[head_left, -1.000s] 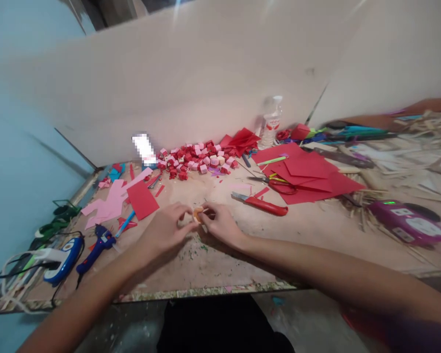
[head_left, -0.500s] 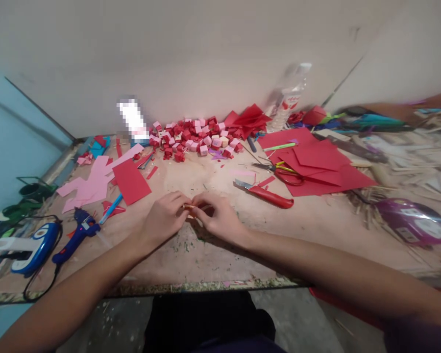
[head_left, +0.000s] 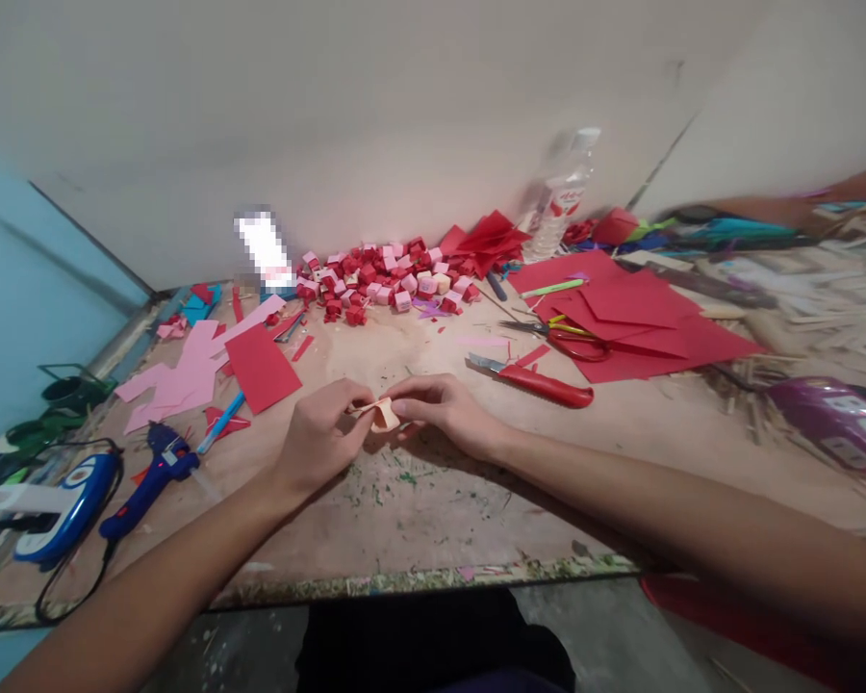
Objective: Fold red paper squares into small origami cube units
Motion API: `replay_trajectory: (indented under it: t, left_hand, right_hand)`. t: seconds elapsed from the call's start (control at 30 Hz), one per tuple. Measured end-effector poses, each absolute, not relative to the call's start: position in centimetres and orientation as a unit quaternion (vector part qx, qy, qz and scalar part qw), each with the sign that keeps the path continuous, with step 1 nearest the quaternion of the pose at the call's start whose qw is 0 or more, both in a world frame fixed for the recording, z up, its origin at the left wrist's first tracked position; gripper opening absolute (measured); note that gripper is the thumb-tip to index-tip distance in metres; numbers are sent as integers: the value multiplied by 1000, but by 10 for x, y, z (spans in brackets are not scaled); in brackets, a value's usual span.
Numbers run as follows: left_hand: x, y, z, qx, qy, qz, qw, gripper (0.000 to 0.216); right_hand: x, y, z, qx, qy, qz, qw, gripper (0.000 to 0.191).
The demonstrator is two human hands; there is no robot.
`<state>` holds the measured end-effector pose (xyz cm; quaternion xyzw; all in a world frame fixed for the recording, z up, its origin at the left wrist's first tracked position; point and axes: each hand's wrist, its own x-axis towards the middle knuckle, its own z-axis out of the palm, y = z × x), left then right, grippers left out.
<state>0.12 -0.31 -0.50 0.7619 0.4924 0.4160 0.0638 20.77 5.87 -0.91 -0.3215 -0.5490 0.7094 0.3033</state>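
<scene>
Hands — left hand [head_left: 324, 438], right hand [head_left: 440, 409] — pinching small paper piece [head_left: 385, 414] between them.

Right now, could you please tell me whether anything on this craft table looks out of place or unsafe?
The red cutter lies with its blade slid out, bare metal close to the right hand, which pinches a tan paper piece with the left hand. Green flecks are scattered on the table below them.

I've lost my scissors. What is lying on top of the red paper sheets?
Red-handled scissors rest their handles on the left edge of the red paper sheets; a green pen lies near their far corner. Anything beneath the overlapping sheets is covered.
</scene>
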Motion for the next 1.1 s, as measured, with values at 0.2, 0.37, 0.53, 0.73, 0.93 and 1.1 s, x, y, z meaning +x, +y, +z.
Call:
replay_trajectory:
  t: [0.2,0.37,0.53,0.73,0.93,1.1]
  left_hand:
    - [2,-2,-3,804,439,401,-20,11]
    - [1,-1,-5,816,408,404,-69,12]
    - [2,-2,-4,812,400,416,-88,10]
    - [3,-1,-3,795,413,444,-2,16]
    - [4,-5,0,749,460,470,76,18]
    - [1,-7,0,743,450,477,132,23]
  right_hand:
    - [207,58,-9,-315,-586,682,305,25]
    - [208,58,-10,-305,-602,676,297,30]
    - [209,58,-11,-291,-612,682,274,31]
    - [208,60,-12,-302,-603,676,296,26]
    - [208,61,-10,-306,-607,664,311,21]
    - [209,60,-8,-313,-591,681,298,22]
